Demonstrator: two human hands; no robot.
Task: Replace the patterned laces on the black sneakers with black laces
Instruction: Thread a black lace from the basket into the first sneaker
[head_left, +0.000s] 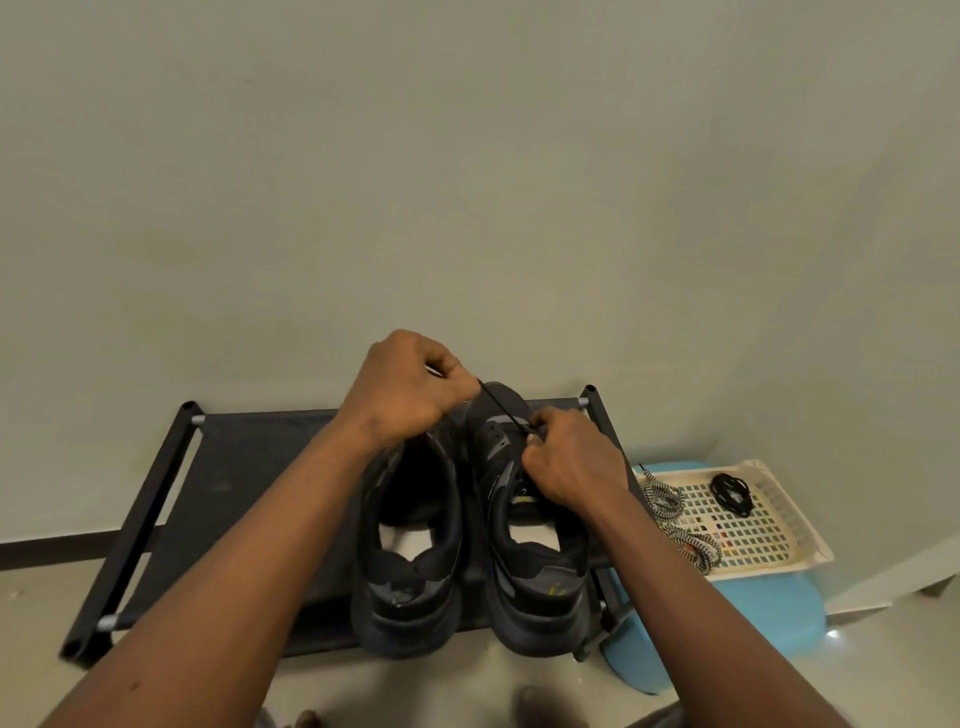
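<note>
Two black sneakers stand side by side on a black rack (234, 467), heels toward me: the left sneaker (410, 571) and the right sneaker (535, 582). A black lace (501, 408) runs taut over the right sneaker's front. My left hand (410, 389) pinches its upper end above the toe area. My right hand (566, 457) pinches the lace's lower end at the eyelets on the right sneaker's right side. The eyelet rows are mostly hidden by my hands.
A cream plastic basket (779, 525) sits on a blue stool (769, 608) to the right of the rack. It holds two black-and-white patterned laces (675, 514) and a coiled black lace (731, 493). A pale wall rises right behind the rack.
</note>
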